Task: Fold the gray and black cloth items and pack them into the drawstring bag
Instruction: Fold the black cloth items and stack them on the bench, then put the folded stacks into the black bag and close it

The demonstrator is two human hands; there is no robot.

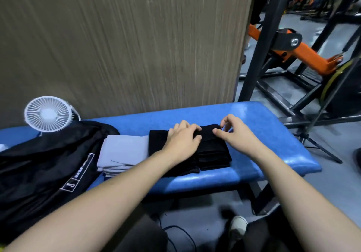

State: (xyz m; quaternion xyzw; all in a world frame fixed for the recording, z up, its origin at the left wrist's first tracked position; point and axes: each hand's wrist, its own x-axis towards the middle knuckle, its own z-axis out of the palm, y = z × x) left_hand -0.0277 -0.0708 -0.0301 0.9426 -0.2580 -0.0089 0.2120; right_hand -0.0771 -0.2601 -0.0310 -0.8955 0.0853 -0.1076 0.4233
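Observation:
A black cloth (214, 154) lies folded on the blue padded bench (263, 134). My left hand (182, 140) rests on its top left part, fingers curled over a fold. My right hand (232, 129) hovers at the cloth's far right corner, fingers loosely bent, thumb touching the fabric. Left of the black cloth sits a folded gray cloth (123, 153). Further left the black drawstring bag (43, 165) lies slack on the bench, white print along its edge.
A small white fan (47, 114) stands at the back left against a wood-grain wall panel (127, 42). Black and orange gym equipment (300, 50) and a tripod (312, 142) fill the floor on the right. A shoe (237, 226) and cable lie below.

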